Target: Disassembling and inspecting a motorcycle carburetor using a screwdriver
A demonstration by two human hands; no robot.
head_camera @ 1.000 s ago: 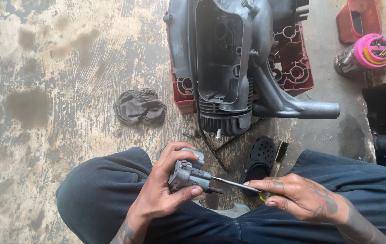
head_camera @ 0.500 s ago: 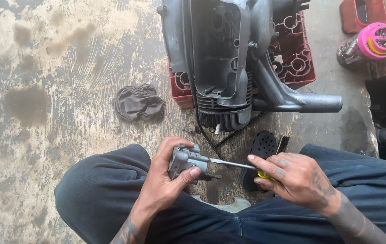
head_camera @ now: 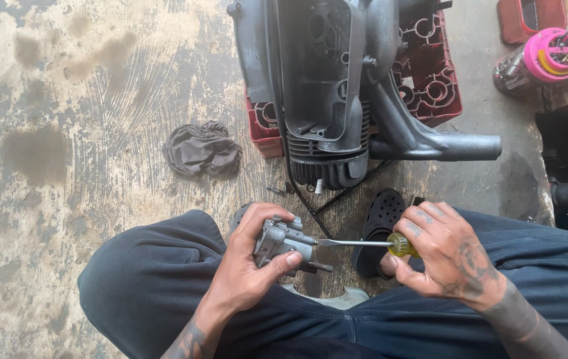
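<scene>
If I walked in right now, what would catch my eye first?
Probably the big dark engine housing standing on a red crate at the top. Below it, the left hand grips a small grey metal part while the right hand holds a yellow-handled screwdriver against it.

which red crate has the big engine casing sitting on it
The red compartmented crate at top centre, under the dark engine casing. The other red tray, in the top right corner beside the pink-capped container, bears no part of the casing.
</scene>
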